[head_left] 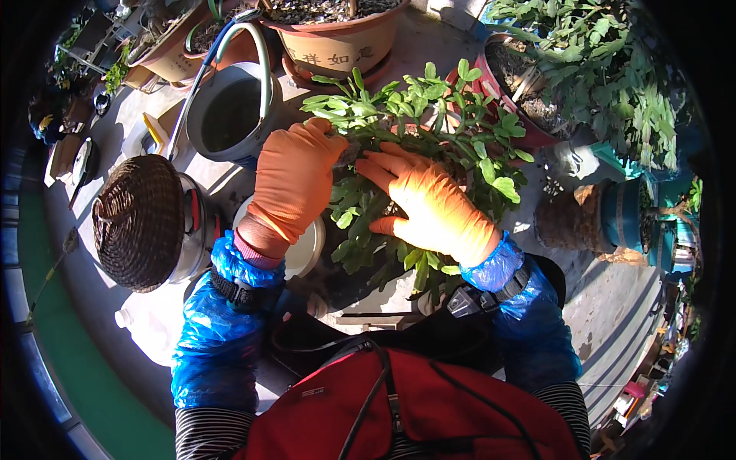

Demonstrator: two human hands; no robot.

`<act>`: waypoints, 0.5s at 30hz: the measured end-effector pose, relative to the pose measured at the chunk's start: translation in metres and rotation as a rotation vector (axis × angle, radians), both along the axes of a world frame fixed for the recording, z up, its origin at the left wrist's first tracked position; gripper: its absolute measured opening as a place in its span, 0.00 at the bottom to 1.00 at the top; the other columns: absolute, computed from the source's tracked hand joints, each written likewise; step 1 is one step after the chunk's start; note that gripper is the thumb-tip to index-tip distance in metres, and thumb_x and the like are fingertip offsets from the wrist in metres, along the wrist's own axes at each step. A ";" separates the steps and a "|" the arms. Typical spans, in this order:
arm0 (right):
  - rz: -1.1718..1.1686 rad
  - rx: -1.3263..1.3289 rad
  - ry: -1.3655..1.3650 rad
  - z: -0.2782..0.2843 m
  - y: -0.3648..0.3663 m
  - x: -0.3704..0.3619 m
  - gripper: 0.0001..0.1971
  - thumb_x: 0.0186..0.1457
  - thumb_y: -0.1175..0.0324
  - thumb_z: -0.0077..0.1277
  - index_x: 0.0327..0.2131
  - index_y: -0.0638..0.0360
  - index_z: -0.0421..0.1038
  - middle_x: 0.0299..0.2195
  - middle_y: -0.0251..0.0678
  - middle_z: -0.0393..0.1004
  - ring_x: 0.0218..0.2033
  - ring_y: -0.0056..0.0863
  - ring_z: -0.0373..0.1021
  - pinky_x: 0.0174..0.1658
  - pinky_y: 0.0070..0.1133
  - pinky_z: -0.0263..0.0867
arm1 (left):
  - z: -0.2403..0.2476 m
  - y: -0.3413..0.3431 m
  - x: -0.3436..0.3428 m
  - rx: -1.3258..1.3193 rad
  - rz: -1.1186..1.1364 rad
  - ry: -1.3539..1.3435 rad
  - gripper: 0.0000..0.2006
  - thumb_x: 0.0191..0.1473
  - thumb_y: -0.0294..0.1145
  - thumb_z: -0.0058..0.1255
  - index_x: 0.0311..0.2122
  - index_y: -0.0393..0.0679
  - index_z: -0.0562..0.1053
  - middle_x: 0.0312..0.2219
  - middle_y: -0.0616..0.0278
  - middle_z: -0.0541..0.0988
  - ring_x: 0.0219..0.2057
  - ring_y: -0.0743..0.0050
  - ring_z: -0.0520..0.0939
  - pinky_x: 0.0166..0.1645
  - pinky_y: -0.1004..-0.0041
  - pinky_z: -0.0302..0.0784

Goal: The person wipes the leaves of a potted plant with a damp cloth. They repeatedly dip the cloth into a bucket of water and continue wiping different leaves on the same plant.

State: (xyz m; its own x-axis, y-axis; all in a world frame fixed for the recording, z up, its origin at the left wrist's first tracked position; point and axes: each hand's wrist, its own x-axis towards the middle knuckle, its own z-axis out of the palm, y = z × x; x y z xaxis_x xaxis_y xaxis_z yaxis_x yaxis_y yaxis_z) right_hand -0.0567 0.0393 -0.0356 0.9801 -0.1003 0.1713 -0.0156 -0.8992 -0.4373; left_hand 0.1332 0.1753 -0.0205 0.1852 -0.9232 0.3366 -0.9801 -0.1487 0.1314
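Note:
A leafy potted plant with flat green stems stands in front of me, and its foliage hides most of its pot. My left hand, in an orange glove, is closed at the plant's left side. Something greyish-brown shows by its fingertips, too hidden to name. My right hand, gloved the same way, lies over the middle of the plant. Its fingers are stretched out and apart among the stems, with no held thing showing. Blue plastic sleeves cover both forearms.
A grey bucket with a pale hose stands at the back left. Nearer are a brown woven basket and a white jug. A large planter stands behind; a red pot with trailing leaves is at the right.

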 end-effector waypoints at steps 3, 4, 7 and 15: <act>-0.022 -0.018 -0.006 -0.002 0.001 -0.001 0.43 0.44 0.57 0.73 0.64 0.56 0.68 0.62 0.41 0.69 0.68 0.45 0.61 0.68 0.39 0.60 | 0.001 0.001 -0.002 -0.188 0.011 0.144 0.19 0.46 0.17 0.55 0.44 0.44 0.83 0.44 0.53 0.82 0.41 0.47 0.83 0.45 0.56 0.79; -0.025 -0.006 -0.008 -0.003 0.001 -0.001 0.43 0.43 0.57 0.73 0.64 0.57 0.68 0.62 0.41 0.69 0.68 0.45 0.61 0.68 0.39 0.61 | 0.001 0.000 -0.004 -0.239 0.026 0.200 0.20 0.46 0.17 0.55 0.45 0.44 0.83 0.44 0.53 0.82 0.41 0.47 0.83 0.44 0.56 0.79; -0.030 0.004 -0.049 -0.002 0.002 0.000 0.42 0.43 0.57 0.74 0.63 0.57 0.70 0.61 0.42 0.69 0.66 0.46 0.62 0.67 0.39 0.61 | -0.004 -0.004 -0.008 -0.281 0.015 0.241 0.21 0.45 0.17 0.55 0.47 0.45 0.83 0.44 0.53 0.82 0.40 0.48 0.83 0.43 0.57 0.79; -0.068 -0.027 0.050 0.001 0.003 -0.001 0.43 0.43 0.56 0.74 0.65 0.50 0.69 0.67 0.48 0.61 0.69 0.51 0.59 0.67 0.42 0.60 | -0.010 -0.008 -0.006 0.023 -0.081 -0.237 0.20 0.45 0.21 0.57 0.46 0.46 0.83 0.42 0.53 0.82 0.39 0.49 0.82 0.41 0.57 0.78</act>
State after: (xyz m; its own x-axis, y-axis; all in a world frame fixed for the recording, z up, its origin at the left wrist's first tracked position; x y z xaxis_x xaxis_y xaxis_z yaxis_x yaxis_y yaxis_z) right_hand -0.0580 0.0423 -0.0342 0.9785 -0.1633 0.1257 -0.0986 -0.9067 -0.4101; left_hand 0.1274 0.1674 -0.0306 0.0289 -0.9399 0.3403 -0.9919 -0.0690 -0.1064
